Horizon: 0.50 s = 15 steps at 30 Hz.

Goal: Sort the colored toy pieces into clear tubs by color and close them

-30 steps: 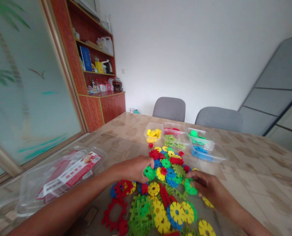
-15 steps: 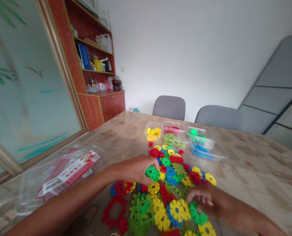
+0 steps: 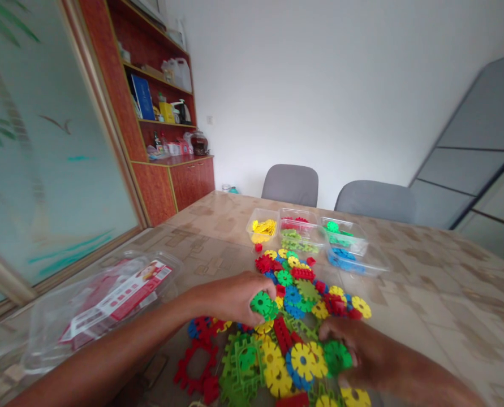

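Note:
My left hand (image 3: pixel 245 299) is closed around green notched discs (image 3: pixel 263 305), stacked between thumb and fingers, above the pile. Lower right, my right hand (image 3: pixel 353 347) has its thumb and fingers around another green notched disc (image 3: pixel 336 357), at the pile's edge. Between the hands lie yellow notched discs (image 3: pixel 305 360), a red ridged bar (image 3: pixel 282 334) and blue discs (image 3: pixel 293 299). Light green square toothed pieces (image 3: pixel 243 362) and a red toothed ring (image 3: pixel 194 367) lie nearer to me. My palms hide some of the pieces.
Clear plastic boxes stand behind the pile: one with yellow pieces (image 3: pixel 263 229), others with light green pieces (image 3: pixel 298 242), green pieces (image 3: pixel 339 233) and blue pieces (image 3: pixel 345 260). Clear packaging with a red and white label (image 3: pixel 124 297) lies at left. Two grey chairs (image 3: pixel 291 185) stand beyond the table.
My right hand has shifted slightly left and closed round a green disc, which now shows more of its face. My left hand keeps its green discs in nearly the same place.

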Each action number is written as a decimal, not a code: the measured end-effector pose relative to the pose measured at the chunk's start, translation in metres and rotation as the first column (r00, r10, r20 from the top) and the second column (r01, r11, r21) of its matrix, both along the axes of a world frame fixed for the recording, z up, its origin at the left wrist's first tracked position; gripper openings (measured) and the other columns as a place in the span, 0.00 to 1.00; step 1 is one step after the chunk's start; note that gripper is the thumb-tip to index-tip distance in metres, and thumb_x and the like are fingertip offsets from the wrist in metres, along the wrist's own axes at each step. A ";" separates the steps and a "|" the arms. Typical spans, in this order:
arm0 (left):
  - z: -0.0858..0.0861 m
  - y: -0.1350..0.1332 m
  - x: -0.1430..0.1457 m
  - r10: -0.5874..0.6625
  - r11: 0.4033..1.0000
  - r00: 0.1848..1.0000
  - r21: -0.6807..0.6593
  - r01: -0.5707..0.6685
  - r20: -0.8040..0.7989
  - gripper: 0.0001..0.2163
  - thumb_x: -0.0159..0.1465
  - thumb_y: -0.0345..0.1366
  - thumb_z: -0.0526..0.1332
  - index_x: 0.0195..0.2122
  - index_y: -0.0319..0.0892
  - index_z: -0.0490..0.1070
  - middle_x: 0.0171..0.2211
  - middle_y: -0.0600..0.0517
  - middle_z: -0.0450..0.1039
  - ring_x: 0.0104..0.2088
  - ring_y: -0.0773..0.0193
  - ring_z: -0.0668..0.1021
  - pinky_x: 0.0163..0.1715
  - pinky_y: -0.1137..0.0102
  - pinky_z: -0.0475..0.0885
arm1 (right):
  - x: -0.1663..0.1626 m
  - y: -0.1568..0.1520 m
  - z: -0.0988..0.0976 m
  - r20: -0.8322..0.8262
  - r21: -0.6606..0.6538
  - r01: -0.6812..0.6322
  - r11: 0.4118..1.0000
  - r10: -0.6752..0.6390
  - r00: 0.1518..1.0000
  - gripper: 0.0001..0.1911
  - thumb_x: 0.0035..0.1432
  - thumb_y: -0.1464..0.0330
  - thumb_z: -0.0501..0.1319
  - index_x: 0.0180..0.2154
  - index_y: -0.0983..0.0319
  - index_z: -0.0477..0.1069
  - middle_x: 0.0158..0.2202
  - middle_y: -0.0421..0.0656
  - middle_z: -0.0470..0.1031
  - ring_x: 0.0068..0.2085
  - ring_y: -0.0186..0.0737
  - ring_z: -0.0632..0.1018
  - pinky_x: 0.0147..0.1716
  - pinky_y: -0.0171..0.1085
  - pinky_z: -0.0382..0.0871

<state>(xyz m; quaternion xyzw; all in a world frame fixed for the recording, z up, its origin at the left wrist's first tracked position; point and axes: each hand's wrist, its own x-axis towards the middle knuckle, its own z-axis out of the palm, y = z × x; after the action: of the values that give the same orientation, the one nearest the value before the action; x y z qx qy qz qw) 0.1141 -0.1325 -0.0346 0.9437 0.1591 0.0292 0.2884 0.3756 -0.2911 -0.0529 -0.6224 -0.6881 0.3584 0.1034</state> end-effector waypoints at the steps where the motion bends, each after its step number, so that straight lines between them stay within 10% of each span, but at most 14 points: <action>1: 0.000 0.000 0.000 -0.001 1.000 1.000 0.001 0.001 -0.005 0.19 0.54 0.32 0.64 0.47 0.45 0.67 0.44 0.52 0.70 0.44 0.60 0.72 0.42 0.70 0.65 | -0.003 0.000 -0.003 0.002 0.021 0.011 1.000 -0.012 1.000 0.22 0.42 0.75 0.63 0.43 0.58 0.68 0.42 0.41 0.72 0.42 0.44 0.72 0.39 0.38 0.64; 9: -0.003 0.000 0.001 -0.029 0.999 0.999 0.013 0.029 0.029 0.20 0.54 0.32 0.65 0.48 0.44 0.67 0.46 0.51 0.70 0.45 0.59 0.72 0.43 0.70 0.65 | -0.004 0.002 -0.015 -0.050 0.142 0.059 0.988 -0.052 0.997 0.15 0.43 0.73 0.63 0.36 0.59 0.66 0.36 0.40 0.70 0.36 0.41 0.70 0.33 0.36 0.62; 15: -0.001 -0.001 0.002 -0.024 0.999 0.999 0.023 0.024 0.027 0.19 0.53 0.32 0.65 0.47 0.44 0.67 0.44 0.51 0.70 0.43 0.60 0.72 0.41 0.70 0.65 | 0.007 0.013 -0.018 -0.387 0.148 0.082 0.986 -0.019 0.922 0.20 0.50 0.61 0.65 0.45 0.58 0.67 0.42 0.42 0.71 0.43 0.44 0.71 0.38 0.38 0.66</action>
<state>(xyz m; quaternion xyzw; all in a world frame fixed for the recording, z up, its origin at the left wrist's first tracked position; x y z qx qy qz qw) 0.1160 -0.1336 -0.0361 0.9483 0.1435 0.0405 0.2800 0.3824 -0.2778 -0.0710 -0.5473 -0.6649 0.4138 0.2953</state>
